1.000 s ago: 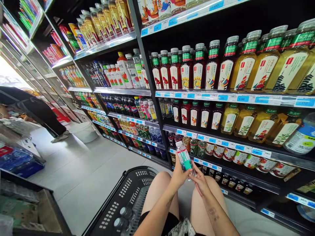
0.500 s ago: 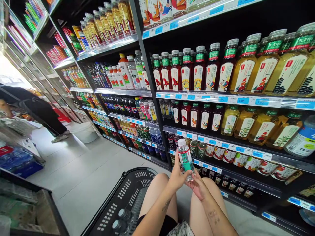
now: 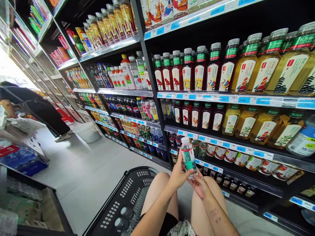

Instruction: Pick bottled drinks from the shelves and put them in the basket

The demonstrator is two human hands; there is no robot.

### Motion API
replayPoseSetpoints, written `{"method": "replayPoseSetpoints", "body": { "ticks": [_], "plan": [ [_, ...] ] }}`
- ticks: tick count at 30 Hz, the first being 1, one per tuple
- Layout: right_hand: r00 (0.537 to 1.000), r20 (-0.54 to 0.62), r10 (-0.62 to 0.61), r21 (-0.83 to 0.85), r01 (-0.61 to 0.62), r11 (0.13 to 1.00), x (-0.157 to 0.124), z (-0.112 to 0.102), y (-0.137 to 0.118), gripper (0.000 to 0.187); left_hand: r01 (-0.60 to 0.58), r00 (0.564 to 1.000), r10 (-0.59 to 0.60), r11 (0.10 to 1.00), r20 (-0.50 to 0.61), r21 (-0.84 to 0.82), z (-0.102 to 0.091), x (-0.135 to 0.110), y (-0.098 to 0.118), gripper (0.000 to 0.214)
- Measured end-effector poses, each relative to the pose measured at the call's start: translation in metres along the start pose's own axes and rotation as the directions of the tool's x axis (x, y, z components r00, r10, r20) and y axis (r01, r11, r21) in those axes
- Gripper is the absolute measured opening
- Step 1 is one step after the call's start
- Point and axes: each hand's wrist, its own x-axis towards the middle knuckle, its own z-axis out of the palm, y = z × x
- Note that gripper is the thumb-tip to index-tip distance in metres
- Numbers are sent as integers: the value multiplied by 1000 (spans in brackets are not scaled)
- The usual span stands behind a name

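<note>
A clear soda bottle (image 3: 189, 159) with a white cap and a green, white and red label is held nearly upright, tilted a little, above my knees. My left hand (image 3: 180, 175) wraps its left side, thumb across the lower label. At the base, the fingers of my right hand (image 3: 199, 186) close around it from the right and below. On the floor to my left stands a black shopping basket (image 3: 110, 209), with clear capped bottles (image 3: 123, 219) lying inside.
Black shelves with several rows of tea bottles (image 3: 213, 73) rise close in front. Cola bottles (image 3: 126, 106) fill shelves farther left. A white bucket (image 3: 87, 132) stands on the aisle floor near a bending person (image 3: 39, 108). At lower left is a bin (image 3: 49, 209) of packages.
The view has shifted slightly, so the bottle and both hands appear a little farther right. The grip on the bottle is unchanged. The person in the aisle shows more of their back.
</note>
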Motion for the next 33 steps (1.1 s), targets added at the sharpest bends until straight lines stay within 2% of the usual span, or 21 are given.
{"method": "replayPoseSetpoints", "body": {
  "ticks": [3, 6, 11, 16, 19, 21, 25, 28, 31, 33],
  "plan": [
    [993, -42, 112, 170, -103, 980, 0, -7, 5, 41, 13, 1000, -12, 999, -28, 42, 3, -1, -1, 109],
    [988, -50, 147, 283, -127, 951, 1, -12, 9, 46, 20, 997, -16, 999, -81, 39, 7, -2, -2, 101],
    [989, -61, 136, 254, -117, 960, 2, -11, 9, 56, -49, 970, 54, 998, -239, 26, 6, -2, -4, 61],
    [992, -5, 122, 218, -118, 969, 1, -7, 4, 69, -56, 944, 52, 998, -326, -3, 4, -5, -7, 49],
    [994, -31, 105, 174, -98, 980, 1, -6, 4, 75, -6, 952, 0, 1000, -306, -21, 11, -11, -8, 47],
    [995, -52, 90, 146, -82, 986, 2, -7, 6, 75, 42, 951, -46, 999, -307, -19, 17, -14, -9, 53],
    [996, -83, 16, 29, -13, 999, 9, -15, 17, 73, 106, 940, -120, 993, -319, -61, 19, -12, -22, 58],
    [994, -99, -42, -90, 33, 995, 14, -28, 32, 79, 104, 928, -128, 991, -351, -86, 12, -7, -40, 54],
    [996, -84, -8, -245, -12, 969, 16, -41, 50, 96, 80, 916, -86, 996, -391, -33, 0, 3, -55, 51],
    [998, -66, 9, -364, -32, 931, 17, -48, 61, 105, 46, 908, -24, 998, -418, 43, -12, 20, -60, 50]
  ]
}}
